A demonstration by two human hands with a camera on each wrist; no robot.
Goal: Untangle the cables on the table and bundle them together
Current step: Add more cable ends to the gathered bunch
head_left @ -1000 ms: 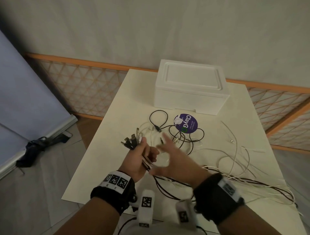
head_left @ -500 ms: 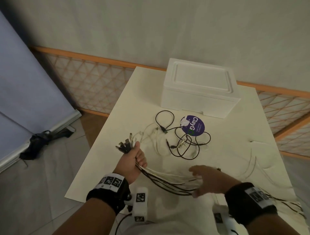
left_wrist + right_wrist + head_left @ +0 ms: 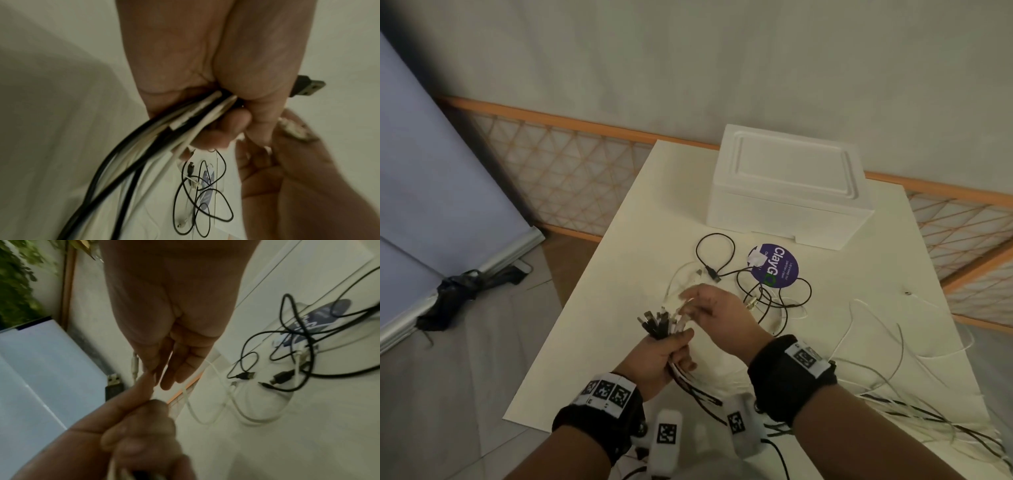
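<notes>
A: Where is the gathered bundle of cables [image 3: 664,325]?

B: In the left hand [image 3: 657,356], low on the counter [image 3: 619,274] at about 7 o'clock from the purple sticker [image 3: 777,265]. The fingers [image 3: 232,120] are curled tight round black and white leads, with the plugs fanning out above the fist toward 11 o'clock.

A: And the right hand [image 3: 717,313]?

B: Just beside the left, at its 2 o'clock, palm down. Its fingers [image 3: 180,368] are straight and close together, their tips at the plug ends of the bundle. A white plug sits against them, but I cannot tell whether they pinch it.

A: What is loose?

B: A tangle of black and white cables [image 3: 767,294] lies across the sticker at 1 o'clock from the hands. Long thin leads [image 3: 893,373] trail off toward 4 o'clock, over the counter's near right corner.

A: Anything else there?

B: A white foam box [image 3: 787,185] with its lid on, at 12 o'clock, beyond the sticker.
</notes>
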